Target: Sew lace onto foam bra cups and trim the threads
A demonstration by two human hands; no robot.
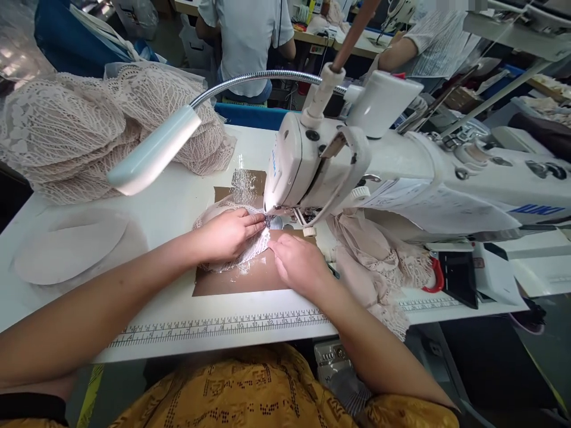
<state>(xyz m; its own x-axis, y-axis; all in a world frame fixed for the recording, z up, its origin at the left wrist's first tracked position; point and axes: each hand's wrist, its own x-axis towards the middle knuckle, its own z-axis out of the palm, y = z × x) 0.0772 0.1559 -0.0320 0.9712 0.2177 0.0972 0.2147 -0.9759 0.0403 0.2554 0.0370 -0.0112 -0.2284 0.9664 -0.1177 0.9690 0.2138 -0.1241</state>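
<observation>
A pale lace piece [252, 254] lies under the needle area of a white sewing machine [289, 160]. My left hand [228, 235] rests flat on top of this lace, its fingers stretched toward the presser foot. At the lace's right edge, my right hand [297, 261] has its thumb and forefinger pinched together on the fabric. Brown tape [223, 282] covers the table surface beneath both hands. The needle tip is too small to make out.
Stacked lace pieces [66, 131] lie at the far left, and pale oval fabric [71, 252] sits nearer. A lamp [156, 151] overhangs the table. More lace [379, 261] lies right of the machine, beside red-handled scissors [437, 275]. A ruler strip [214, 329] borders the front.
</observation>
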